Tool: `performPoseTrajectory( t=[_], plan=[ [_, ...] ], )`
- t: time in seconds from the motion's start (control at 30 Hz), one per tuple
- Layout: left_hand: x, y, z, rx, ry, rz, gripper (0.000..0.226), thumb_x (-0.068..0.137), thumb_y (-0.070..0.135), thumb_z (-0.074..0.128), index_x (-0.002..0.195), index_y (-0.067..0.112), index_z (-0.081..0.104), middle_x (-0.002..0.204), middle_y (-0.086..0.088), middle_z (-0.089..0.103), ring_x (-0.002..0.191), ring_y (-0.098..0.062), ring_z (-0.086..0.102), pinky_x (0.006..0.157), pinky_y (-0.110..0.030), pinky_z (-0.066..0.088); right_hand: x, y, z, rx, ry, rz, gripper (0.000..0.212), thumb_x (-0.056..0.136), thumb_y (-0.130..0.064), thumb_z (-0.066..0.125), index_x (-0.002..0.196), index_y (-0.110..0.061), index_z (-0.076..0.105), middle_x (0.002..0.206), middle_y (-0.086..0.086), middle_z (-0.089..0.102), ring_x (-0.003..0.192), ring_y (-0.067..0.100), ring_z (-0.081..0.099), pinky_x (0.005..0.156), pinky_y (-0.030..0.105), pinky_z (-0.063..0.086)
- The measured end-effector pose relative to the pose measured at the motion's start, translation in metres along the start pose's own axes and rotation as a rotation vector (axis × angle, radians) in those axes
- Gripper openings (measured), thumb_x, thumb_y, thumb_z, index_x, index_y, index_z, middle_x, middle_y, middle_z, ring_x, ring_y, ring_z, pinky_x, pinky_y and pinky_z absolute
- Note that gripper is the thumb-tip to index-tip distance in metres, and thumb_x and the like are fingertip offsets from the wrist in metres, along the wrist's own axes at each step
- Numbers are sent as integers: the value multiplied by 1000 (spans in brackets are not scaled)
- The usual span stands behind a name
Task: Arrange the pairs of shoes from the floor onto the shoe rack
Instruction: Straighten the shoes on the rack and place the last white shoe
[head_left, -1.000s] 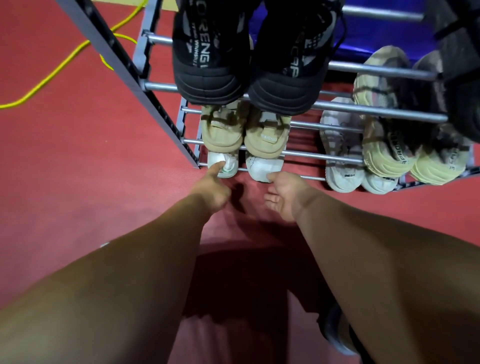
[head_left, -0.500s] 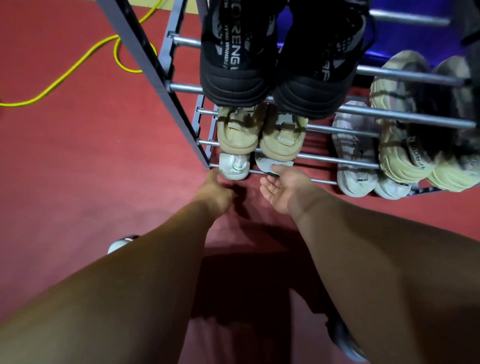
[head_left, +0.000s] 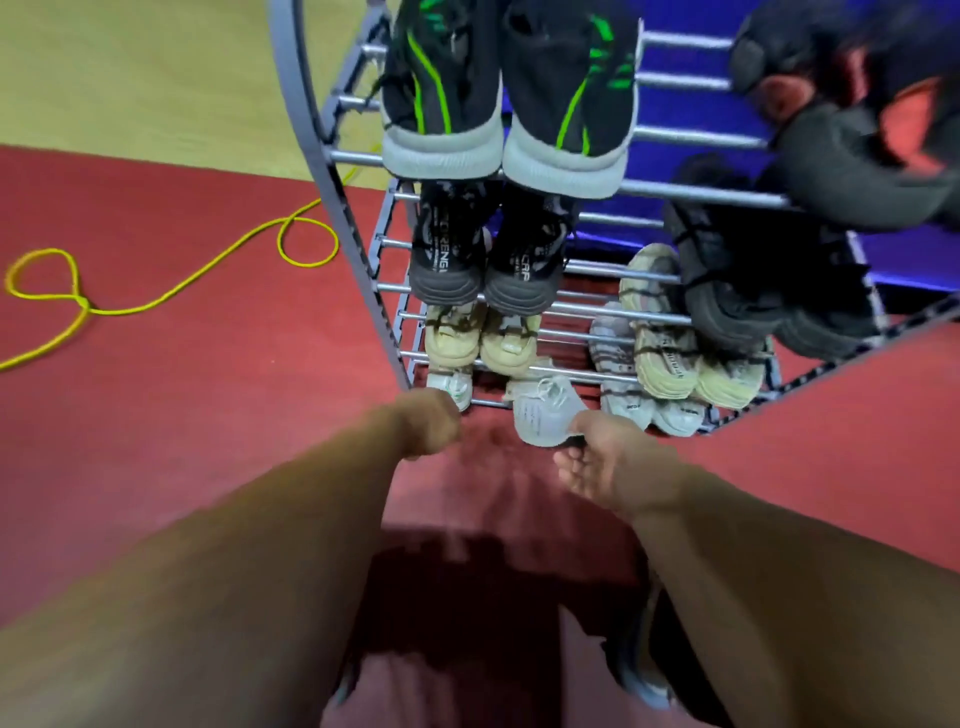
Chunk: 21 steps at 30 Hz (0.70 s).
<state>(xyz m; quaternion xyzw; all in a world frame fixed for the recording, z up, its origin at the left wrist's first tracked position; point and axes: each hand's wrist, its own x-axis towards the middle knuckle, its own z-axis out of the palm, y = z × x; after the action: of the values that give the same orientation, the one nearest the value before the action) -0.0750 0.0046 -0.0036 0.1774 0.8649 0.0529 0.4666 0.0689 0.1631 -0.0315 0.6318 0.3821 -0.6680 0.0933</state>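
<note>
Right hand (head_left: 618, 462): palm up, fingers loose, thumb touching white shoe (head_left: 543, 410)
White shoe: lowest shelf (head_left: 491, 403), skewed, long axis near-to-far, just beyond our right hand
Left hand (head_left: 428, 423): curled; we cannot tell its hold

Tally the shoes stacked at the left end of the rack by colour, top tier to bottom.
black shoes with green stripes: 2
black shoes with white lettering: 2
beige shoes: 2
white shoes: 2
Total: 8
</note>
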Motion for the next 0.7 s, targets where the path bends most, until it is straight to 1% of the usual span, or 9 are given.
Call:
performPoseTrajectory(
  t=[0.1, 0.13, 0.17, 0.27, 0.33, 0.43, 0.53, 0.6, 0.7],
  plan=[
    [-33, 3, -21, 139, 92, 93, 41, 93, 5, 60, 133, 6, 55, 136, -12, 58, 122, -26, 55, 100, -31, 43, -37, -4, -24, -185, -28, 6, 24, 96, -18, 52, 74, -11, 60, 50, -1, 42, 53, 12, 55, 47, 22, 42],
    [-52, 3, -26, 87, 78, 129, 42, 93, 8, 61, 134, 8, 55, 137, -12, 58, 126, -27, 54, 103, -32, 43, -55, -5, -33, -265, -47, -5, 29, 95, -19, 52, 67, -12, 54, 50, -2, 41, 50, 12, 54, 47, 19, 41],
    [-63, 6, -33, -173, 32, 50, 40, 94, 13, 63, 133, 9, 58, 135, -12, 61, 123, -28, 58, 102, -33, 47, -65, -9, -38, -356, -68, -16, 29, 93, -19, 52, 65, -13, 50, 50, -2, 41, 45, 12, 53, 47, 18, 40],
    [-83, 8, -44, -236, 126, 164, 26, 87, 27, 67, 109, 14, 67, 115, -13, 70, 93, -29, 67, 86, -40, 59, -100, -23, -58, -555, -110, -82, 23, 88, -19, 57, 68, -11, 49, 51, 0, 46, 40, 13, 53, 47, 19, 44],
    [-93, 5, -39, -285, 152, 229, 41, 64, 38, 71, 100, 20, 63, 107, -9, 68, 86, -29, 65, 79, -36, 57, -122, -32, -74, -615, -111, -168, 19, 85, -18, 62, 71, -8, 54, 53, 4, 54, 44, 14, 53, 48, 22, 46],
    [-103, -3, -24, -551, 173, 253, 62, 60, 46, 76, 115, 18, 66, 107, -5, 72, 83, -22, 69, 78, -32, 55, -144, -35, -95, -471, -131, -319, 11, 81, -12, 69, 91, -7, 67, 71, 8, 65, 59, 17, 59, 62, 27, 54],
    [-117, -1, -17, -603, 85, 264, 60, 67, 50, 81, 115, 17, 69, 96, 0, 76, 74, -14, 67, 63, -28, 46, -147, -29, -103, -168, -203, -394, 36, 83, -10, 65, 117, -18, 75, 105, 2, 75, 92, 22, 71, 86, 37, 59],
    [-126, 1, -15, -586, 16, 247, 48, 76, 53, 78, 112, 22, 73, 93, 8, 75, 81, -13, 62, 73, -31, 41, -149, -26, -101, -35, -227, -407, 48, 83, -13, 63, 128, -26, 72, 120, 3, 75, 107, 26, 73, 83, 44, 63],
    [-132, 0, -15, -531, -106, 216, 43, 81, 57, 74, 109, 24, 75, 85, 11, 72, 81, -12, 60, 79, -32, 49, -155, -22, -99, 13, -120, -463, 42, 83, -21, 66, 125, -18, 72, 120, 12, 75, 104, 31, 74, 81, 52, 63]
  ],
)
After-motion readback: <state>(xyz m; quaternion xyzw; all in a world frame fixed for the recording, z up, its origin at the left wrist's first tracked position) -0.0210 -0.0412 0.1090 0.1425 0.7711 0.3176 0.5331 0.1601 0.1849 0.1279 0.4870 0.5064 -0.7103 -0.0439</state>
